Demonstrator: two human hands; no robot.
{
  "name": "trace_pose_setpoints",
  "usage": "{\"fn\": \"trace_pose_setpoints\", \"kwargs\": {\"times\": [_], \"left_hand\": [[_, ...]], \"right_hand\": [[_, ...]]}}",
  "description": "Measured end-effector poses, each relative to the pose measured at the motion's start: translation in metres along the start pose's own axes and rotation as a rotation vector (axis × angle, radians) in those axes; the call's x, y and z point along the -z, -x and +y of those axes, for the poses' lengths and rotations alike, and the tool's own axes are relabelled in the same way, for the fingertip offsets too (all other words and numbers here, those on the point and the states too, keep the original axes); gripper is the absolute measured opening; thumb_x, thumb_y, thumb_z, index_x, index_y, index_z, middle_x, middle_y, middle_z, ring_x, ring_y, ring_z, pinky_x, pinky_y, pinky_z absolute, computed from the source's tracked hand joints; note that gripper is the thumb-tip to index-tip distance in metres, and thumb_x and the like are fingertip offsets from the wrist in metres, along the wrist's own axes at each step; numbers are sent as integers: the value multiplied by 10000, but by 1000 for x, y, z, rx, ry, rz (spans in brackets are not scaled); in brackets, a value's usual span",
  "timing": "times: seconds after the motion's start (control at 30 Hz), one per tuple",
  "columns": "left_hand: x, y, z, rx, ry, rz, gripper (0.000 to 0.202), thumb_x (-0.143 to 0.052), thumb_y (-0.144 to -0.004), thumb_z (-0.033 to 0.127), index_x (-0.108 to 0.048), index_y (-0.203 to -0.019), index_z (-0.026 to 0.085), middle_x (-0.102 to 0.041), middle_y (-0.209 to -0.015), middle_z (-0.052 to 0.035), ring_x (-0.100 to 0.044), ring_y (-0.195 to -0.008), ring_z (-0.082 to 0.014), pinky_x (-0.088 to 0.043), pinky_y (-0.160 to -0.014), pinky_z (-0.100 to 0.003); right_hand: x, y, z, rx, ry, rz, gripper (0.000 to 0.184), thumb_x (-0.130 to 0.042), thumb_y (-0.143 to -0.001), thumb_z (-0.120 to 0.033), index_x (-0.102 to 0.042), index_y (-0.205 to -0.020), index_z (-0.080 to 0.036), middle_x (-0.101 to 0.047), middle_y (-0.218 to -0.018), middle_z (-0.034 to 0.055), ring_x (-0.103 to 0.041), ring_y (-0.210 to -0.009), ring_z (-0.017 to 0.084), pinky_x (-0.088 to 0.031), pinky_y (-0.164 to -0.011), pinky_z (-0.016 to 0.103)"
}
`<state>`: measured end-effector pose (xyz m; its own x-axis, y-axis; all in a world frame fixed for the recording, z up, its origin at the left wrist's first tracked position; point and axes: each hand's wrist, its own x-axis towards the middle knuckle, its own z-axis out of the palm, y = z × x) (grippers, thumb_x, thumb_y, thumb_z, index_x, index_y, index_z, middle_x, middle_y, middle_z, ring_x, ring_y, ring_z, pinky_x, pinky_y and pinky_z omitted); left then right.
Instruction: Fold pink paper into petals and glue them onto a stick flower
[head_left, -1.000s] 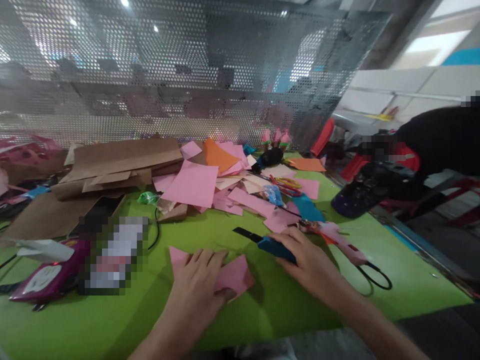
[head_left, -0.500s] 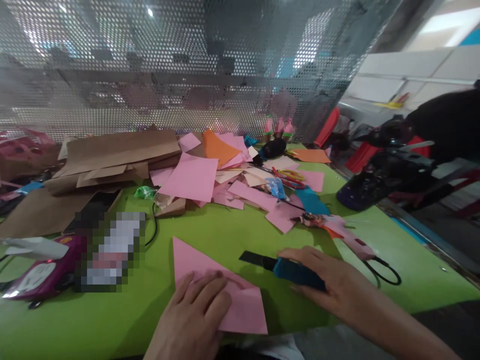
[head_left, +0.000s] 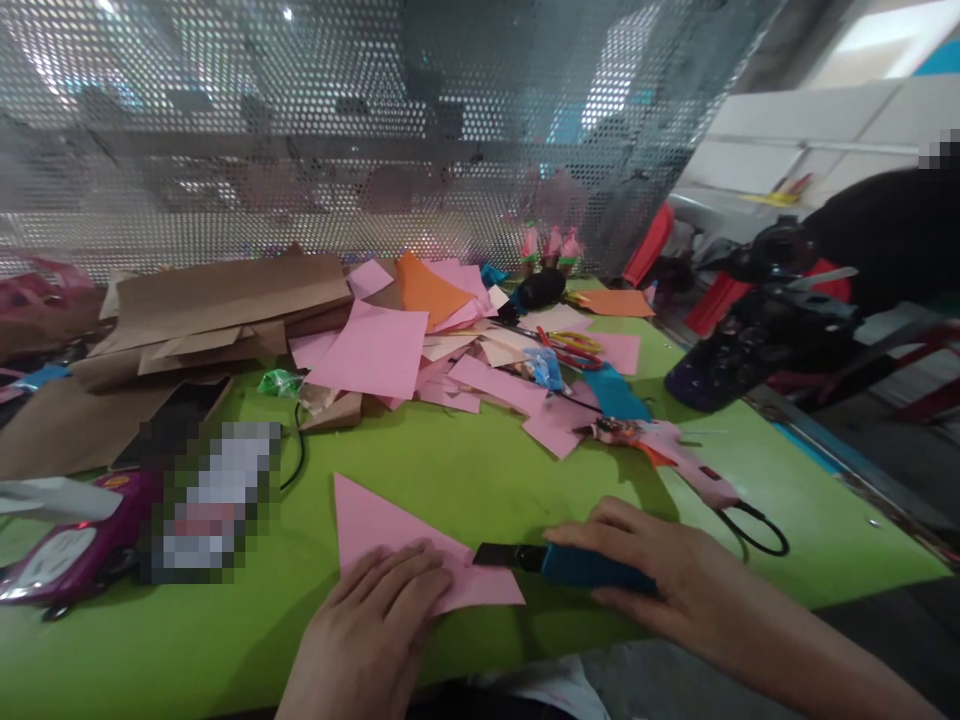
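Note:
A folded sheet of pink paper [head_left: 375, 515] lies on the green tabletop in front of me, its pointed corner toward the back. My left hand [head_left: 382, 610] rests over its lower left part, fingers stretched out and pressing down. In my right hand [head_left: 637, 560] is a blue utility knife [head_left: 585, 566], gripped by the handle with the dark blade extended to the left. The blade tip reaches the right part of the paper, by the fold beside my left fingertips. Whether the blade is between the layers or on top, I cannot tell.
Behind lie loose pink sheets [head_left: 375, 345], brown paper [head_left: 225, 300] and scissors [head_left: 566, 348]. A pink glue gun [head_left: 675, 455] with a cable sits to the right, near a dark bottle [head_left: 705, 375]. A blurred phone [head_left: 217, 500] and a purple device [head_left: 75, 550] are at left.
My right hand has brought the knife blade from beside the paper onto its right part. The paper's lower right flap now looks narrower and higher. The whole view has shifted slightly.

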<state>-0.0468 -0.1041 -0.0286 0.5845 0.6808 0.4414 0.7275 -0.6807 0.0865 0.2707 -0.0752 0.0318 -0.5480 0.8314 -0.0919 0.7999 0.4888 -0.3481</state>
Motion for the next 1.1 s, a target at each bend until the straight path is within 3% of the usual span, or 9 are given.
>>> {"fn": "trace_pose_setpoints", "kwargs": {"times": [0.1, 0.27, 0.37, 0.47, 0.57, 0.7, 0.83, 0.97, 1.1], "left_hand": [[2, -3, 1, 86, 74, -7, 266, -440, -944, 171, -579, -1160, 243, -733, -1151, 6, -709, -1012, -179, -590, -884, -328], [2, -12, 6, 251, 177, -7, 217, -416, -984, 210, -598, -1095, 248, -742, -1027, -12, -709, -882, -183, -586, -715, -320], [-2, -15, 9, 300, 88, 34, 277, -469, -959, 191, -574, -1210, 239, -715, -1095, -47, -684, -949, -222, -574, -791, -392], [-7, -12, 10, 298, -36, 90, 480, -511, -906, 100, -499, -1358, 264, -601, -1325, -97, -582, -1174, -293, -521, -931, -507], [-13, -7, 8, 229, -6, 10, 623, -427, -836, -52, -523, -1346, 292, -516, -1433, -69, -510, -1269, -278, -530, -956, -477], [-16, -2, 6, 129, 90, -104, 651, -368, -794, -91, -558, -1307, 261, -574, -1389, -26, -529, -1259, -217, -533, -990, -422], [-9, -2, 7, 67, 37, -164, 519, -493, -911, 155, -457, -1417, 268, -452, -1504, -60, -435, -1358, -261, -510, -1008, -438], [-1, -4, 6, -14, -24, -198, 691, -541, -902, 524, -292, -1509, 309, -323, -1570, -113, -358, -1405, -330, -470, -1020, -487], [1, -3, 6, -11, -18, -233, 724, -475, -906, 609, -229, -1526, 326, -298, -1579, -117, -347, -1412, -327, -461, -1019, -476]], "right_hand": [[2, 0, 5, 21, 26, -17, 503, -632, -871, -213, -559, -1319, -429, -656, -1053, 32, -676, -863, 222, -537, -718, 311], [1, 0, 7, 47, 43, -13, 495, -610, -886, -214, -554, -1335, -414, -648, -1055, 49, -655, -883, 235, -531, -728, 351], [-1, 0, 7, 54, 41, -17, 504, -581, -895, -188, -542, -1351, -400, -635, -1062, 58, -646, -889, 240, -528, -730, 366], [-2, -1, 6, 54, 39, -30, 513, -564, -900, -170, -534, -1359, -396, -620, -1057, 67, -636, -894, 245, -529, -734, 382], [-3, -1, 5, 53, 34, -37, 509, -564, -901, -170, -537, -1359, -391, -611, -1062, 74, -626, -912, 255, -529, -749, 406], [-7, 0, 7, 53, 20, -42, 502, -538, -918, -170, -527, -1370, -389, -605, -1082, 80, -614, -938, 256, -526, -775, 420], [-9, 2, 5, 68, -1, -30, 515, -552, -940, -234, -457, -1418, -402, -615, -1149, 71, -598, -1015, 251, -523, -835, 415], [-9, 3, 2, 103, -10, -21, 452, -533, -958, -260, -497, -1389, -393, -635, -1150, 64, -606, -1015, 237, -527, -823, 385], [-10, 5, 4, 130, -11, 9, 442, -545, -938, -226, -552, -1352, -380, -657, -1085, 67, -644, -918, 220, -539, -742, 339]]}}
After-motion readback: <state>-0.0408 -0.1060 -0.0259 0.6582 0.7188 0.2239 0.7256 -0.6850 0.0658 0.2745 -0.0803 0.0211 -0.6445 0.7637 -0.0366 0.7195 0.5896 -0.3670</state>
